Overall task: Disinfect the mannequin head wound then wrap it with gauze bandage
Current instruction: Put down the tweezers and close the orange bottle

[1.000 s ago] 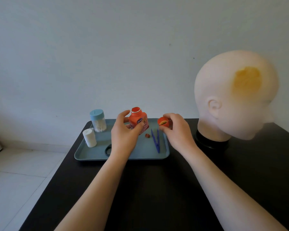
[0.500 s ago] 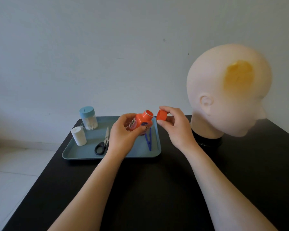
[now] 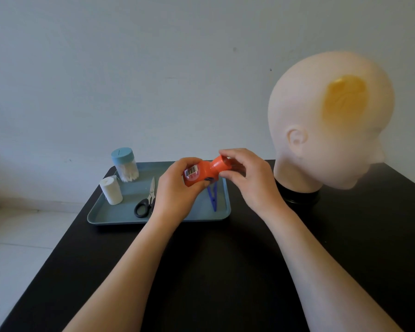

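Bottle and cap between hands

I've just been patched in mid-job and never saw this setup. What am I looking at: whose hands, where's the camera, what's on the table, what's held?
There is no machine: a person works with bare hands, and the single picture comes from a camera on their head, looking forward and down. The left hand grips an orange bottle tipped sideways; the right hand pinches its cap at the bottle's mouth. On the black table sits a tray with a cotton swab jar, gauze roll, scissors and blue tweezers. Right of it stands the mannequin head, a yellow patch on its side.
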The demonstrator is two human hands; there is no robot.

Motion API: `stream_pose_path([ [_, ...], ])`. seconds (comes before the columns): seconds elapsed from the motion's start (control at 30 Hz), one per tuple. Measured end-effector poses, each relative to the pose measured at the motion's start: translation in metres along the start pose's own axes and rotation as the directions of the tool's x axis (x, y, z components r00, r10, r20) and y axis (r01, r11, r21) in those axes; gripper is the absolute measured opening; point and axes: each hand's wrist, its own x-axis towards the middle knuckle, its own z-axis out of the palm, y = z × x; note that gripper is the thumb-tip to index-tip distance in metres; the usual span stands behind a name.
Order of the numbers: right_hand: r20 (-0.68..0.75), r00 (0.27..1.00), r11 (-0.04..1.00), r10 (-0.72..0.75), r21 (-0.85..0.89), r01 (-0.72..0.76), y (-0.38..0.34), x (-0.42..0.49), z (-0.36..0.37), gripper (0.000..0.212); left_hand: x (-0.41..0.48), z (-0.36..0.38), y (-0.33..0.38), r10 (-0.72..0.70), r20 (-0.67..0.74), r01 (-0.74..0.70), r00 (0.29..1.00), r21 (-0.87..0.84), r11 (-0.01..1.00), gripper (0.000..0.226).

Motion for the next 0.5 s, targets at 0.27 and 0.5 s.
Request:
stream_pose_path([
  [0.27,0.001,0.991,0.989,0.133,-0.064,-0.133,0.0030,-0.0003,0.0037,0.033,-0.0012,0.0012,0.0013,0.041,0.012,-0.041,0.999,0.006,0.999,0.044],
  [0.5,0.116,0.992,0.998,0.056,-0.047,-0.051,0.0035,0.0011,-0.0034,0.055,0.0003,-0.0021,0.0000,0.024,-0.005,-0.024,1.000,-0.001,1.000,0.044],
])
